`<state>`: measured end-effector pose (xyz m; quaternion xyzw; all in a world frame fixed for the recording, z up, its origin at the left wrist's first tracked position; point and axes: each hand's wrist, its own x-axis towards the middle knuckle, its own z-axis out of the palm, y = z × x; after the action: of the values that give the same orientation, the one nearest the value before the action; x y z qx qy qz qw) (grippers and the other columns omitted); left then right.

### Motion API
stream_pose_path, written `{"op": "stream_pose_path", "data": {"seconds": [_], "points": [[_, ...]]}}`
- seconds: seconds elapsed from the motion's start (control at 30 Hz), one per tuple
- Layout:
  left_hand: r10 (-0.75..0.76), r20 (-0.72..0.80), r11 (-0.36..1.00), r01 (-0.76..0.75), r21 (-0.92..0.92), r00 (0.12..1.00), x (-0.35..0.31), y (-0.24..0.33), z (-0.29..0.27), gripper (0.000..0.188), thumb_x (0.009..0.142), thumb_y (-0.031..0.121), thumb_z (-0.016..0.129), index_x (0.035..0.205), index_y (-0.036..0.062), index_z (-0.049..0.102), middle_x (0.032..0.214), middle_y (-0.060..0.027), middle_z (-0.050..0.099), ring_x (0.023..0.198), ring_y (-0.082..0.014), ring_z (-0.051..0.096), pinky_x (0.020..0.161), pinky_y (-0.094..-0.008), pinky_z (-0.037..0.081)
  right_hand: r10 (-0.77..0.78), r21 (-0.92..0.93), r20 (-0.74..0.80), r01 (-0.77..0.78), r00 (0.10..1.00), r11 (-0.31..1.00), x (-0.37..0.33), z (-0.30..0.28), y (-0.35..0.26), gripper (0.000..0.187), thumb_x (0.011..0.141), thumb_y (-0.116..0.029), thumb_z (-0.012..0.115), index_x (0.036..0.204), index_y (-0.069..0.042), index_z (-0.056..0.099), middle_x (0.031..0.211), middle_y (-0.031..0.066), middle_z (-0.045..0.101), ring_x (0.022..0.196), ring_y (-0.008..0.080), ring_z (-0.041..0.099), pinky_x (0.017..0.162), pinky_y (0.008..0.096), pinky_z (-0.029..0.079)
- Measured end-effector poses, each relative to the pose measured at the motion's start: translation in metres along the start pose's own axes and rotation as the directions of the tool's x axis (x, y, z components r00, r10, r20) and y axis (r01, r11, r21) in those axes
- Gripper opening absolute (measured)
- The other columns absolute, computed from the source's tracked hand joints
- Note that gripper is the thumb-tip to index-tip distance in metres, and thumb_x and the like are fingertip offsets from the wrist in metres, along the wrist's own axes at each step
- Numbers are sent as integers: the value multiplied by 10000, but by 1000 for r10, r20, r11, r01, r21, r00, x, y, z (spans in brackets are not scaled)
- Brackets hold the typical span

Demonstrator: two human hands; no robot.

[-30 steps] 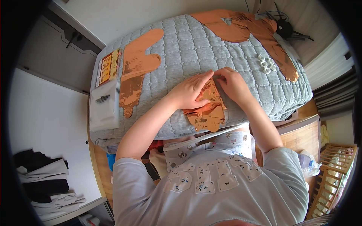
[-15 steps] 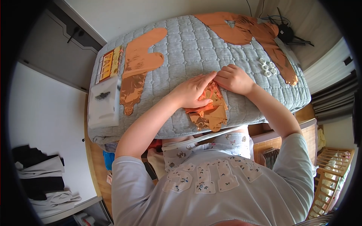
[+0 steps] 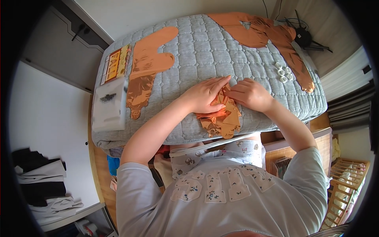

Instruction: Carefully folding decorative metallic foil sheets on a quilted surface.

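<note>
A folded copper-coloured foil balloon (image 3: 228, 128) lies at the near edge of the quilted grey mattress (image 3: 197, 51), its surface creased and shiny. My left hand (image 3: 205, 96) rests over its left side, fingers stretched out together and thumb spread across the foil. On the upper right part of the same balloon is my right hand (image 3: 252, 95), fingers curled and closed at the foil's edge; the fingertips are partly hidden. To the left, another deflated foil balloon (image 3: 148, 65) is spread flat with rounded lobes. A third flat foil balloon (image 3: 252, 33) stretches along the far right side.
Several small white rolls (image 3: 282, 73) sit on the right of the mattress. A black router-like device (image 3: 303, 37) with antennas stands at the far right corner. At the left edge lie a printed yellow-and-red package (image 3: 117, 65) and a translucent white bag (image 3: 108, 112). A wooden slatted crib (image 3: 347, 185) is lower right.
My right hand has slid toward me and slightly right along the foil. The left hand stays spread on the balloon, nearly in place.
</note>
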<state>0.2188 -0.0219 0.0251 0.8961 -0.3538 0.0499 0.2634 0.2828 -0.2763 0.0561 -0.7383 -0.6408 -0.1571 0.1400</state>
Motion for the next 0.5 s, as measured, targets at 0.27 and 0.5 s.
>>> {"op": "stream_pose_path", "data": {"seconds": [0.27, 0.5], "points": [[9, -12, 998, -8, 67, 1000, 0, -3, 3, 938, 884, 348, 758, 1580, -6, 238, 1479, -175, 542, 1373, -349, 521, 1203, -445, 378, 247, 237, -119, -214, 962, 948, -4, 5, -29, 316, 787, -44, 790, 1101, -72, 757, 1110, 73, 720, 1013, 282, 690, 876, 395, 575], [37, -11, 998, -36, 58, 999, 2, -5, 7, 848, 916, 313, 704, 1566, -22, 276, 1452, -179, 564, 1401, -353, 496, 1213, -457, 363, 313, 392, -29, -277, 949, 877, -12, 13, -20, 277, 808, -47, 772, 1084, -55, 751, 1063, 103, 738, 1013, 308, 686, 906, 419, 558]]}}
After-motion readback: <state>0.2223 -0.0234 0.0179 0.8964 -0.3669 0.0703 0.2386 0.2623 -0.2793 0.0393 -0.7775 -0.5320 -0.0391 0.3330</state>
